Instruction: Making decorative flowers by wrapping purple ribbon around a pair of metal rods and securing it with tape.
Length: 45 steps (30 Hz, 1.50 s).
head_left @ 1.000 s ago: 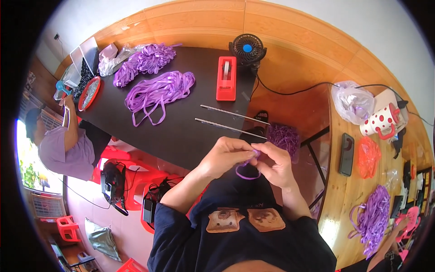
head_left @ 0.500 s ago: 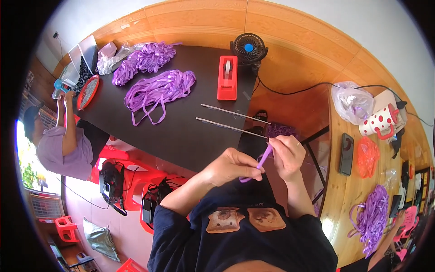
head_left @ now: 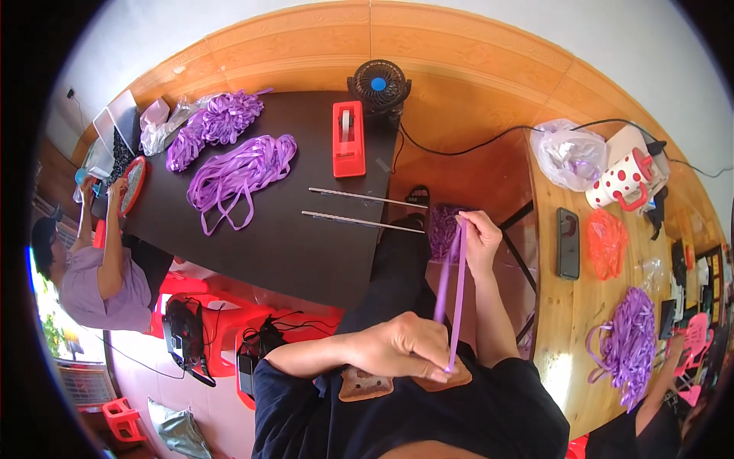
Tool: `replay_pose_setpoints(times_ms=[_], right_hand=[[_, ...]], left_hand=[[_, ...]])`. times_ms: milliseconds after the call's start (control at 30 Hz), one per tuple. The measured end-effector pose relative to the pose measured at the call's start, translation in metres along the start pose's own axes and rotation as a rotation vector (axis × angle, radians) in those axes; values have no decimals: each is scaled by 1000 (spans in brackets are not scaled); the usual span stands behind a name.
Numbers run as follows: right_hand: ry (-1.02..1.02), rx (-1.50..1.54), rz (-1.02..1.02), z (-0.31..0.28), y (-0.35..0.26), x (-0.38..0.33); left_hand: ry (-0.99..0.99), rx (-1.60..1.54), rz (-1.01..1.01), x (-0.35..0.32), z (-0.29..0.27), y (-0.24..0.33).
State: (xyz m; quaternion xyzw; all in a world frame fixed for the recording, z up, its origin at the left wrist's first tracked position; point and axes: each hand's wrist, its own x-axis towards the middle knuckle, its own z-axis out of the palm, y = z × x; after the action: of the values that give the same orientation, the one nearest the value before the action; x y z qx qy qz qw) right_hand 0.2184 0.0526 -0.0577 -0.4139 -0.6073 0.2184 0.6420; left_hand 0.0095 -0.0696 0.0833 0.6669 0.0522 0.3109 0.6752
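Observation:
A narrow purple ribbon runs taut in two strands between my hands. My left hand pinches its lower end in front of my shirt. Farther out, my right hand grips the upper end, where the ribbon appears folded over. Two thin metal rods lie side by side, their ends jutting past the dark table's right edge. Behind them is a loose bundle of purple ribbon, with a second heap of ribbon beyond it.
A red tape dispenser and a small black fan stand at the back. On the wooden table at right are a phone, a dotted tumbler and more ribbon. Another person works at far left.
My left hand has drawn down toward my body and my right hand has risen slightly, so the ribbon between them now stretches much longer. The whole view has shifted a little.

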Motion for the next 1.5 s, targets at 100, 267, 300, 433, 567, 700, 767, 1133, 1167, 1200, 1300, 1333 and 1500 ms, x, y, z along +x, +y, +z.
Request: replay_pose_setpoints(times_ms=[100,267,300,433,567,700,767,1133,1167,1200,1300,1333,1500], right_hand=[[-69,4,133,-4,16,-10],[-157,50,288,-6,22,-34],[-200,-11,299,-5,12,-38],[-349,-148,408,-16,8,-68],[-322,1,597,-19,1,-95],[-319,56,623,-26,2,-110],[-344,30,657,-31,-2,-112],[-370,-9,542,-27,-44,-105],[-359,14,572,-26,-45,-105],[-359,14,571,-25,-46,-105],[-333,10,590,-24,-49,-104],[-325,-1,583,-24,-50,-103],[-308,-40,561,-24,-46,-103]], left_hand=[[-28,270,112,5,-5,9],[113,282,205,16,-44,26],[297,186,256,13,-49,21],[642,27,7,21,-99,14],[689,-48,91,25,-125,-11],[662,-115,85,32,-125,-22],[713,-169,11,34,-121,-24],[503,333,-9,45,-86,-19],[504,334,-9,47,-83,-20],[533,345,-6,48,-80,-22],[575,444,1,46,-79,-28],[587,531,3,46,-80,-30],[676,490,-22,45,-79,-31]])
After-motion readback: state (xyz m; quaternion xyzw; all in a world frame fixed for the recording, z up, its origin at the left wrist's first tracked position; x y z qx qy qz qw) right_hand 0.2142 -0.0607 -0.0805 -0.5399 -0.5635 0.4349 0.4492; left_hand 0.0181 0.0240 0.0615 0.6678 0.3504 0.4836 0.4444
